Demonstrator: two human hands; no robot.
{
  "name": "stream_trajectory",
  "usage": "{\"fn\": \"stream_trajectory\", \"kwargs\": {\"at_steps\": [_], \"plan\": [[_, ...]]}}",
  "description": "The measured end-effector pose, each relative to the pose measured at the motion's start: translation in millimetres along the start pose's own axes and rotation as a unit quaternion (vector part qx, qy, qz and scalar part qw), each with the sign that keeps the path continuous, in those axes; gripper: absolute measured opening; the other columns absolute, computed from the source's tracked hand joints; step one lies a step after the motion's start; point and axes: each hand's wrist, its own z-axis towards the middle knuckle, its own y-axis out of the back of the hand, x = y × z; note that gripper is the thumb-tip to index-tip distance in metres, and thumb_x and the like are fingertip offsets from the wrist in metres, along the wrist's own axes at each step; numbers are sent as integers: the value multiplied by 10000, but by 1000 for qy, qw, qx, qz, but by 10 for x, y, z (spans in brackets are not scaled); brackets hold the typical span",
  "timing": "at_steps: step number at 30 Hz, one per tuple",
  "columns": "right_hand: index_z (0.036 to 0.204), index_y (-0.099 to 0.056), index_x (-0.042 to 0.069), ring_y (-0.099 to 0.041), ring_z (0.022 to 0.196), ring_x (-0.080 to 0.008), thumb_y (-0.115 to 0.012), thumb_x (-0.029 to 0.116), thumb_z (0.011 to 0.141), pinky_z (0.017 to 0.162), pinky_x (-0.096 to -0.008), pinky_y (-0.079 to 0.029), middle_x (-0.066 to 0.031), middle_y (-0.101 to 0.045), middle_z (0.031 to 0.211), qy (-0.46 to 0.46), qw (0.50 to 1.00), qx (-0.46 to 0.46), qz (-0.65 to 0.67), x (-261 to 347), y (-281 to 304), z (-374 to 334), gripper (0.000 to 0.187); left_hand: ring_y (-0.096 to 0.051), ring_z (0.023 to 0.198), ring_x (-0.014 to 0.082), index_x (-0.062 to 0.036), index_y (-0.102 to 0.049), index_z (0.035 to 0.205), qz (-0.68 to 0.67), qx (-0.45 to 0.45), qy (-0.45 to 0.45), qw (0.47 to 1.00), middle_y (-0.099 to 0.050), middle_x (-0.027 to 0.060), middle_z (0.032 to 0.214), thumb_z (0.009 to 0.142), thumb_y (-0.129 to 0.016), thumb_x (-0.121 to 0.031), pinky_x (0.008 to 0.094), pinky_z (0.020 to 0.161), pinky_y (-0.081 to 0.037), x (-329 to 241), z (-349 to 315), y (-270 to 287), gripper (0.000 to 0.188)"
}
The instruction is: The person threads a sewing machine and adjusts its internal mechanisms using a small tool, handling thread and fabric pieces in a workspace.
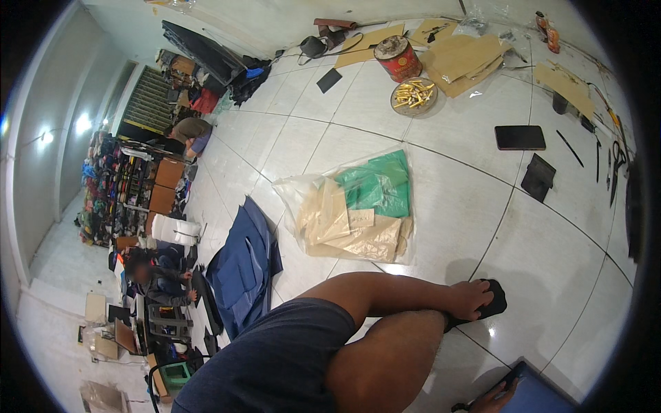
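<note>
My left hand point(471, 300) rests on my foot in a black sock point(493, 303), its fingers curled over it beside my bent, bare leg. At the bottom edge part of my right hand point(493, 398) shows next to a flat blue object point(533, 392), fingers stretched out; the rest is cut off by the frame. Ahead on the white tiles lies a clear plastic bag point(303, 237) with beige and green flat pieces and a small paper label in it. Left of the bag, a folded dark blue sheet point(241, 265) lies on the floor.
Farther off stand a red can point(399, 60) and a bowl of gold-coloured pieces point(413, 96). To the right lie a phone point(520, 138), a dark wallet-like piece point(538, 177) and scissors point(615, 165). At left, a person point(162, 279) works among stools, near shelves of rolled materials point(103, 186).
</note>
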Motion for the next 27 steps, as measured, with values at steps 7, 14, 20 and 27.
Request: {"fn": "stream_trajectory", "kwargs": {"at_steps": [7,14,20,27], "plan": [[1247,-533,-76,-587,1101,-406,-607,270,951,913,-451,-498,-280,-594,1192,7,1000,-3,2,-43,-17,-11,461,-521,1046,369,-70,-511,1035,8,-5,-6,1000,-477,175,1071,748,-703,-218,486,829,-474,4,-6,2,376],[1259,-531,-63,-580,1108,-401,-567,247,968,936,-449,-483,-268,-584,1217,-15,999,14,38,39,11,-2,427,-529,1042,378,-64,-509,1045,7,1,0,1000,-483,187,1076,755,-706,-222,495,830,-474,-7,-13,15,384],[1255,-535,-64,-571,1123,-400,-518,229,988,960,-456,-466,-265,-582,1225,-2,1000,6,23,13,1,-10,397,-527,1054,378,-62,-508,1050,10,2,5,1000,-481,190,1077,762,-710,-224,495,849,-472,-34,-22,35,387],[1241,-548,-60,-563,1135,-397,-498,191,990,968,-450,-457,-266,-584,1223,25,1000,0,14,-59,-19,-5,358,-529,1051,377,-61,-504,1047,11,-5,2,1000,-482,186,1075,755,-711,-218,491,834,-475,-17,-24,9,391]]}}
